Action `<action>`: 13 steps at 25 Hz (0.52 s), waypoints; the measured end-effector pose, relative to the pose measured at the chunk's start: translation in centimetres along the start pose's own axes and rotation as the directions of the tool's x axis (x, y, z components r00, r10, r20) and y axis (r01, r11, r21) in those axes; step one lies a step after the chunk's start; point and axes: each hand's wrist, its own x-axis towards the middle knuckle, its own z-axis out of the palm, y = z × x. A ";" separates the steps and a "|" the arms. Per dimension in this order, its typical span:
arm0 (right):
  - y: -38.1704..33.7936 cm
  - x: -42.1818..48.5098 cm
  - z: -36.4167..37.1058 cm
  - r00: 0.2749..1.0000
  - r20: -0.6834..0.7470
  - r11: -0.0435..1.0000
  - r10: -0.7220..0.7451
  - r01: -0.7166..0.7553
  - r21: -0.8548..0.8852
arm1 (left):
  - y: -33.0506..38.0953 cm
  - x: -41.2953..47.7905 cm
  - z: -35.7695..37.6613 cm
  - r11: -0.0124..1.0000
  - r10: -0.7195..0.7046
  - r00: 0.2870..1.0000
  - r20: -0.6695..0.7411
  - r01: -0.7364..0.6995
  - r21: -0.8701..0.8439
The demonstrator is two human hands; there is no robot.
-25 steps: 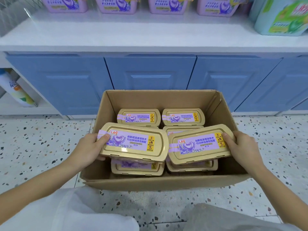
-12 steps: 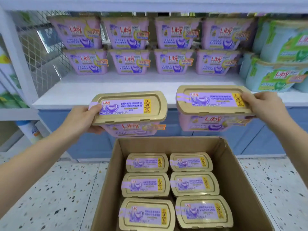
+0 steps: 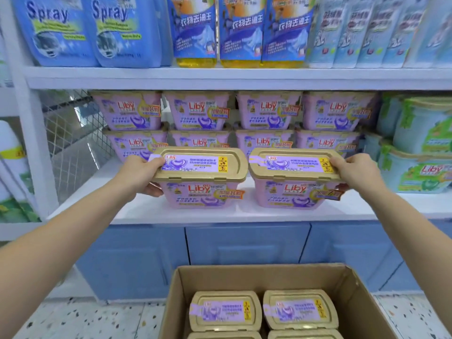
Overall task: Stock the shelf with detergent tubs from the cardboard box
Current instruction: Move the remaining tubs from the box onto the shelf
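While your left hand [image 3: 139,172] clamps one tub [image 3: 199,178] at its left end, your right hand [image 3: 352,171] clamps another tub [image 3: 293,179]; both sit side by side on the shelf [image 3: 220,214], box [image 3: 244,277] below.

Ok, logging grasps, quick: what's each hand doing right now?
Left hand: closed on the left detergent tub.
Right hand: closed on the right detergent tub.

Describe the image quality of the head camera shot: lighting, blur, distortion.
Head view: bright, even store lighting, only soft shadows under the two held tubs; wide-angle bending curves the shelf edge and stretches both forearms; the small print on the lids is smeared, as are the refill pouches at top right; the tubs in the cardboard box look soft.
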 end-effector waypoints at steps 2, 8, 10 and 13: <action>-0.8 0.9 1.1 1.000 0.007 1.000 0.021 -0.021 0.006 | -0.1 1.7 0.2 0.999 -0.031 0.999 0.016 0.031 0.006; -2.4 3.2 2.3 0.997 0.043 0.996 0.070 -0.067 -0.063 | 0.0 5.0 0.5 0.996 -0.083 0.995 0.047 0.081 0.030; -2.7 3.5 2.5 0.996 0.058 0.995 0.069 -0.064 -0.082 | 0.2 5.3 0.6 0.995 -0.088 0.995 0.055 0.086 0.044; -2.7 3.4 2.7 0.995 0.072 0.995 0.074 -0.068 -0.071 | 0.2 5.2 0.7 0.995 -0.096 0.994 0.049 0.094 0.044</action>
